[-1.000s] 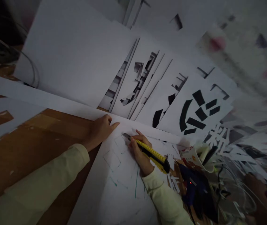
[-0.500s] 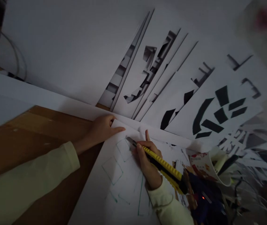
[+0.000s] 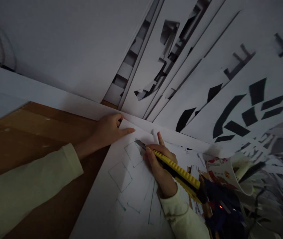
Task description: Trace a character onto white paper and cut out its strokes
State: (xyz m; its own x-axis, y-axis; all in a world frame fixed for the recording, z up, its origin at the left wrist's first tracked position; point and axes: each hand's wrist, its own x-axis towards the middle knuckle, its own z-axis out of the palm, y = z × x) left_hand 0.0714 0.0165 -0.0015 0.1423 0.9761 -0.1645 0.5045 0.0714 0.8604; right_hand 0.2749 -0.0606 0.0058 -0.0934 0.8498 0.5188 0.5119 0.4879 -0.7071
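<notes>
My right hand [image 3: 161, 162] is closed around a yellow and black utility knife [image 3: 178, 172], index finger raised. Its bare blade [image 3: 140, 144] points up and left, with the tip at the corner of a green-drawn square on a white sheet [image 3: 101, 199]. Several green outlines are drawn on that sheet. My left hand [image 3: 111, 129] grips the sheet's upper left corner, thumb on top and the other fingers curled at the edge, partly hidden.
Beyond a long white strip [image 3: 64, 103] lean several white boards with cut-out shapes [image 3: 236, 122]. A paper cup [image 3: 222, 172] holding tools tips at the right, near a dark device [image 3: 221, 212] with a red light and cables. Brown wooden tabletop [image 3: 54, 127] shows at left.
The view has shifted closer and tilted slightly. Both hands keep their holds, and the knife tip stays near the same corner of the drawn square.
</notes>
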